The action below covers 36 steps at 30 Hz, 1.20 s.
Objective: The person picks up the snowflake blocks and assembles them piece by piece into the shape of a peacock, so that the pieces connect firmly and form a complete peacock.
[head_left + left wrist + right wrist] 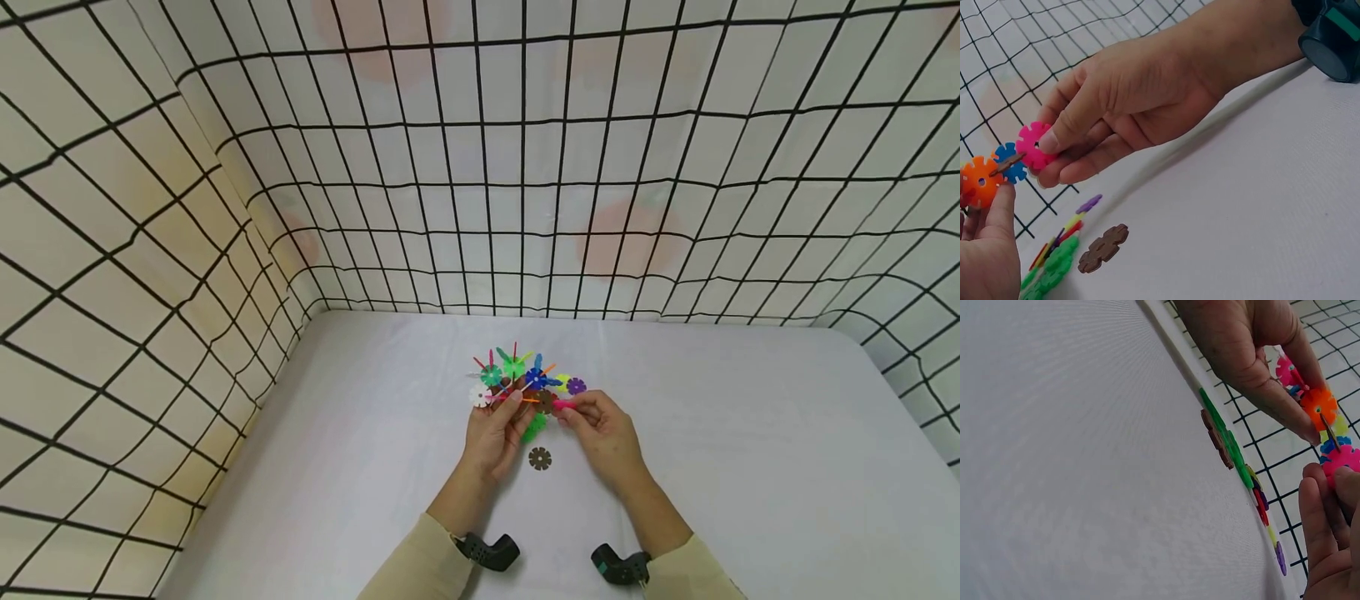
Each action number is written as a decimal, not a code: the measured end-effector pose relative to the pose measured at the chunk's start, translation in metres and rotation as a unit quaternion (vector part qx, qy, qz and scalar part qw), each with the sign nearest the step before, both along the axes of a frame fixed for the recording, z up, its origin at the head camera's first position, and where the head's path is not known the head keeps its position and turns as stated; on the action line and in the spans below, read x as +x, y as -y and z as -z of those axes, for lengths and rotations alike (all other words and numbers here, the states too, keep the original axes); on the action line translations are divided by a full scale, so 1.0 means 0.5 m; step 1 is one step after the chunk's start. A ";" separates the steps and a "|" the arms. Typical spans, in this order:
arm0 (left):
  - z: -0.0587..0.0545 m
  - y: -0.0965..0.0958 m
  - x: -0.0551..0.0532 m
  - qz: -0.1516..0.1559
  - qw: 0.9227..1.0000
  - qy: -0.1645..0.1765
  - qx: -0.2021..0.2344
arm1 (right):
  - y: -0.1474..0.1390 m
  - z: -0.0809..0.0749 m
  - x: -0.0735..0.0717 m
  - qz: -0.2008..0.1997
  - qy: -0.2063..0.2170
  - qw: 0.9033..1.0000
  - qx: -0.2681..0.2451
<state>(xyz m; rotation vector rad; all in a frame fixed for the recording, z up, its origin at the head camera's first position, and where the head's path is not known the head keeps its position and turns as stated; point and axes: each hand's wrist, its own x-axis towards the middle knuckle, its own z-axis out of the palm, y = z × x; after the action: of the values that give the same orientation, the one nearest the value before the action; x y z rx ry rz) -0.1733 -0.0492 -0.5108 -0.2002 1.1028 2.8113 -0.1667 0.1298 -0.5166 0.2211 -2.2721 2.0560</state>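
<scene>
My left hand [491, 437] holds a built cluster of notched plastic discs [513, 365], many slotted together at angles in green, blue, white, pink and orange. Between the thumb and fingers of my right hand [607, 437] is a pink disc [1033, 139], pinched at the cluster's right side. In the left wrist view its edge meets a brown disc [1007, 164] seen edge-on, which touches an orange disc [979, 187] by the left fingers. A blue disc [1013, 172] shows just behind. Whether the pink disc is fully slotted in, I cannot tell.
Loose brown discs [540, 458] lie on the white table [750, 433] below the hands. Green discs [535, 427] lie behind them, with red, yellow and purple discs [576, 386] farther back. Black wire mesh [525, 208] stands along the back and sides.
</scene>
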 end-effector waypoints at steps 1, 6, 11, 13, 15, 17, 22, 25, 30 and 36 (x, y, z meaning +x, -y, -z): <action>0.000 0.000 0.000 0.001 1.000 0.000 -0.002 | 0.000 0.000 -0.001 -0.001 0.000 1.000 -0.001; -0.001 -0.002 0.003 0.007 1.000 -0.012 -0.012 | -0.001 -0.002 0.000 -0.005 -0.016 1.000 0.019; -0.005 -0.006 0.005 0.006 1.000 -0.023 -0.016 | -0.004 -0.001 0.001 0.008 -0.040 0.997 0.068; -0.007 -0.006 0.005 0.004 1.000 -0.021 -0.021 | -0.003 0.000 0.001 0.011 -0.045 0.996 0.074; -0.007 -0.005 0.003 -0.003 1.000 -0.023 -0.019 | 0.000 0.000 -0.001 0.012 -0.043 0.997 0.066; -0.008 -0.002 0.001 -0.013 1.000 -0.022 -0.013 | 0.004 0.001 -0.003 0.019 -0.027 0.997 0.074; -0.003 0.010 -0.003 -0.035 0.998 -0.029 0.036 | 0.019 0.006 0.005 0.001 -0.033 0.972 0.231; -0.001 0.015 -0.002 -0.019 0.998 -0.044 0.048 | 0.028 0.011 0.011 -0.037 -0.108 0.938 0.328; -0.004 0.017 0.005 0.026 0.996 -0.070 0.041 | 0.038 0.011 0.016 -0.028 -0.197 0.898 0.392; -0.007 0.018 0.009 0.047 0.994 -0.081 0.054 | 0.035 0.011 0.013 0.007 -0.200 0.895 0.399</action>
<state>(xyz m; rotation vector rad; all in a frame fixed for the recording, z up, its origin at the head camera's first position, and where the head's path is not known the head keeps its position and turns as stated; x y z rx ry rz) -0.1689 -0.0580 -0.5073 0.0884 0.9586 2.8315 -0.1600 0.1123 -0.5223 0.5933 -2.6411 0.8279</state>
